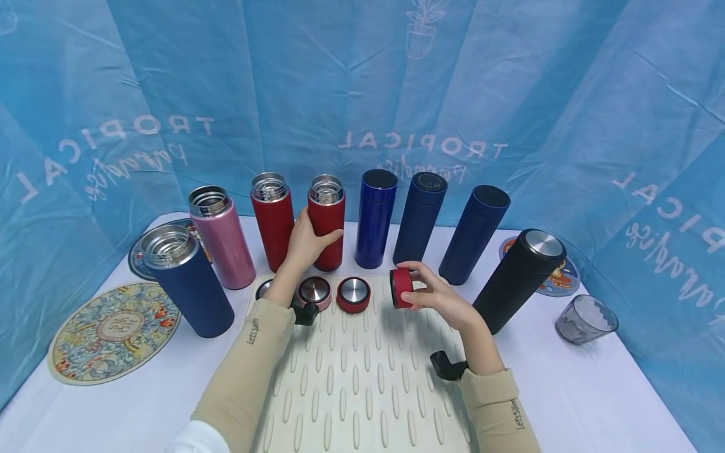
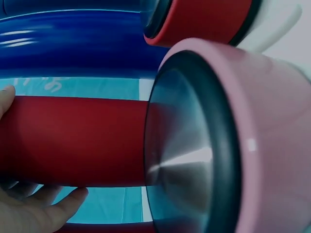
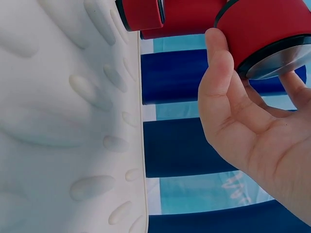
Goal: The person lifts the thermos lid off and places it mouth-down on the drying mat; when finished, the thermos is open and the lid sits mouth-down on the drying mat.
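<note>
My left hand grips an uncapped red thermos bottle, thumb across its front and fingers at its left side. The bottle stands upright at the back of the table, its steel neck bare. Over the beige ridged mat, my right hand holds a red lid tipped on its side between thumb and fingers. In the right wrist view that lid shows its steel top. Another red lid and a pink lid lie on the mat's far edge; my left forearm partly hides a further lid.
Left of the held bottle stand another open red bottle, a pink one and a navy one. Capped blue bottles and a black bottle stand to the right. A glass stands far right, a round placemat left.
</note>
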Tool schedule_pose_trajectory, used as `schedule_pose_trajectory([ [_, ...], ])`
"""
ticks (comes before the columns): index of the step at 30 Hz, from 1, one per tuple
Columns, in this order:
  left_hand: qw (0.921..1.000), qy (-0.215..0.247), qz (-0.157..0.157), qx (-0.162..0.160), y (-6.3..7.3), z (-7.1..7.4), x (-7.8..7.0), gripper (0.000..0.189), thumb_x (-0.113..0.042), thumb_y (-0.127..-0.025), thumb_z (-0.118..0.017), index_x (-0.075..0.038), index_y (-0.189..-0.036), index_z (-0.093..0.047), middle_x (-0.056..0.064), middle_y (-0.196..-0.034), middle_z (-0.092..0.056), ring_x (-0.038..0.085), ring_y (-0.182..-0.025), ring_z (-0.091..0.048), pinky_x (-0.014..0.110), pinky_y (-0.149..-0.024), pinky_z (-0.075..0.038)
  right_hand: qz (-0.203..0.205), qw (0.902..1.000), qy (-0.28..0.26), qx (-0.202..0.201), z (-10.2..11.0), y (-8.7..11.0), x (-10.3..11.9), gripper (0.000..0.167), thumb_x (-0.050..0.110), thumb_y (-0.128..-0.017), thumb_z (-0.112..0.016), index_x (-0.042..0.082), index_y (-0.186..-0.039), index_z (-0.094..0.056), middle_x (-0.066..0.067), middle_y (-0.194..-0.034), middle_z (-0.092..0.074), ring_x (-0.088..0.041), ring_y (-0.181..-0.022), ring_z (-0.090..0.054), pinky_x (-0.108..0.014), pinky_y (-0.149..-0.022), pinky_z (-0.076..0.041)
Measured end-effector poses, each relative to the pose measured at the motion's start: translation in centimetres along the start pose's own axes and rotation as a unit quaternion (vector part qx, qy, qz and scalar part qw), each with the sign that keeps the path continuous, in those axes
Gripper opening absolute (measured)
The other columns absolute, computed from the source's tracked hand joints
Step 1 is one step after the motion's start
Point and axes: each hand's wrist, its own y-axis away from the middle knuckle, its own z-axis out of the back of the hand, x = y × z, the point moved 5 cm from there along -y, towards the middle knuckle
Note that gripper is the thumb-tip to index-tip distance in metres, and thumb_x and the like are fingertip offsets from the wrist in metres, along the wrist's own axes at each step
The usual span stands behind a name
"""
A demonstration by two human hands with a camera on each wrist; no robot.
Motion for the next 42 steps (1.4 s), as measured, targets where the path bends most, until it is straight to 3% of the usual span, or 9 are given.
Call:
schedule_pose_trajectory([
  [10,0.9998,-0.010,0.004,0.016,-0.2,0.2,0.1,0.085,-0.034,-0.084,-0.065,-0.005,-0.145,-0.013,0.018,-0.141,-0.034,0.033,-0.128,-0.037,0.052,-0.103,-0.032,-0.002,1.0000,0.000,0.002,-0.1,0.0,-0.1,0.056,0.021,-0.087,-0.054,0.016,-0.138,-0.032,-0.019,-0.133,-0.033,-0.031,-0.103,-0.050,-0.043,-0.082,-0.048],
  [22,0.9975,-0.011,0.006,0.070,2.3,1.3,1.0,0.092,-0.032,-0.084,-0.066,-0.008,-0.148,-0.005,0.019,-0.148,-0.026,0.038,-0.132,-0.032,0.049,-0.100,-0.037,-0.008,0.9994,0.014,-0.030,-0.1,-0.1,0.1,0.056,0.026,-0.086,-0.058,0.022,-0.138,-0.035,-0.016,-0.136,-0.033,-0.029,-0.100,-0.054,-0.048,-0.084,-0.047],
  [28,0.9963,-0.027,-0.007,0.081,4.2,2.6,1.2,0.082,-0.030,-0.084,-0.066,-0.010,-0.147,-0.018,0.020,-0.143,-0.034,0.038,-0.128,-0.037,0.049,-0.097,-0.040,-0.018,0.9976,0.043,-0.051,-0.4,-1.0,0.1,0.062,0.025,-0.084,-0.065,0.018,-0.138,-0.036,-0.014,-0.132,-0.038,-0.027,-0.096,-0.055,-0.046,-0.085,-0.047],
  [32,0.9924,-0.067,-0.040,0.095,5.7,3.5,1.2,0.068,-0.028,-0.085,-0.066,-0.007,-0.141,-0.033,0.021,-0.136,-0.044,0.039,-0.123,-0.042,0.050,-0.096,-0.041,-0.009,0.9939,0.086,-0.068,-0.4,-1.6,-0.1,0.065,0.021,-0.080,-0.071,0.011,-0.136,-0.039,-0.012,-0.125,-0.047,-0.027,-0.096,-0.053,-0.036,-0.079,-0.050],
  [35,0.9850,-0.111,-0.071,0.111,6.6,4.1,1.5,0.057,-0.026,-0.086,-0.065,-0.004,-0.135,-0.043,0.019,-0.131,-0.050,0.038,-0.120,-0.045,0.050,-0.095,-0.042,0.003,0.9886,0.128,-0.078,-0.5,-2.0,-0.4,0.066,0.020,-0.076,-0.074,0.010,-0.133,-0.042,-0.011,-0.122,-0.052,-0.027,-0.100,-0.051,-0.033,-0.077,-0.049],
  [38,0.9801,-0.132,-0.081,0.125,7.3,4.5,1.9,0.051,-0.025,-0.086,-0.064,-0.005,-0.131,-0.049,0.017,-0.129,-0.052,0.036,-0.119,-0.047,0.050,-0.094,-0.043,0.011,0.9847,0.154,-0.080,-0.6,-2.3,-0.6,0.068,0.019,-0.074,-0.077,0.010,-0.133,-0.044,-0.011,-0.123,-0.052,-0.027,-0.107,-0.049,-0.037,-0.082,-0.048],
  [42,0.9795,-0.130,-0.081,0.130,7.5,4.9,2.4,0.049,-0.027,-0.087,-0.064,-0.004,-0.129,-0.052,0.016,-0.127,-0.054,0.035,-0.118,-0.049,0.048,-0.093,-0.044,0.016,0.9798,0.184,-0.077,-0.8,-2.5,-0.7,0.070,0.017,-0.073,-0.077,0.010,-0.133,-0.044,-0.012,-0.125,-0.048,-0.028,-0.113,-0.045,-0.043,-0.089,-0.045],
])
